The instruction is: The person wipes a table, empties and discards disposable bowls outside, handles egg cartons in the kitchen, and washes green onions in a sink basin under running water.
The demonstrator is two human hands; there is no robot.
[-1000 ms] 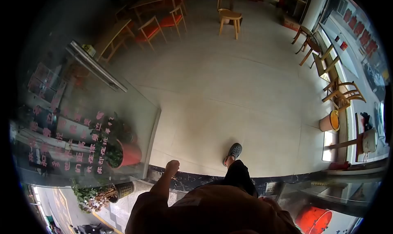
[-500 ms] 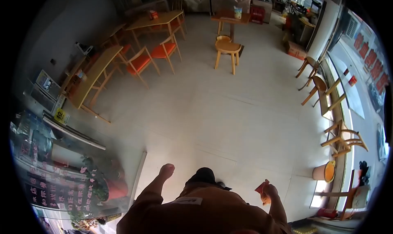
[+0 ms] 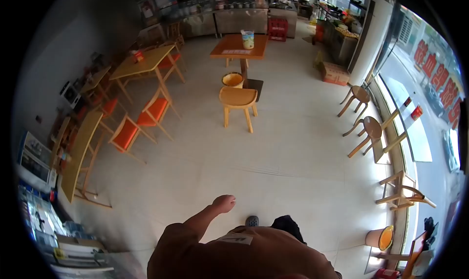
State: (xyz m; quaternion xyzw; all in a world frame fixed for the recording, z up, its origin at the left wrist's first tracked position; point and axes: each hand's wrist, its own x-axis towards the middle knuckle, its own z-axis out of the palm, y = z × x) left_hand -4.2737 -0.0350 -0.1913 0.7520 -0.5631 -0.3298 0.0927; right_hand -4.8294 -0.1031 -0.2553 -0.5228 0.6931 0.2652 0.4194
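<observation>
My left hand (image 3: 224,204) swings out in front of my body, above the pale tiled floor (image 3: 244,179). Its fingers are curled closed, and no object shows in them. Out of sight at this moment is my right hand, hidden below or behind my torso. Ahead of me stands a wooden stool (image 3: 238,97), with a yellow-lined bin (image 3: 232,80) just behind it. Beyond those, a square wooden table (image 3: 232,47) carries a patterned container (image 3: 247,40). A grey clog (image 3: 251,221) shows on one foot.
Orange-seated chairs (image 3: 153,111) and long tables (image 3: 80,157) line the left. Along the right-hand window are round stools (image 3: 372,127), a wooden chair (image 3: 398,191) and a bucket (image 3: 379,237). A cardboard box (image 3: 335,74) and a red crate (image 3: 278,30) stand farther back.
I have moved forward into the room, so the stool and table look nearer. My left hand has swung forward. My right hand, holding a reddish-orange packet before, has left the view.
</observation>
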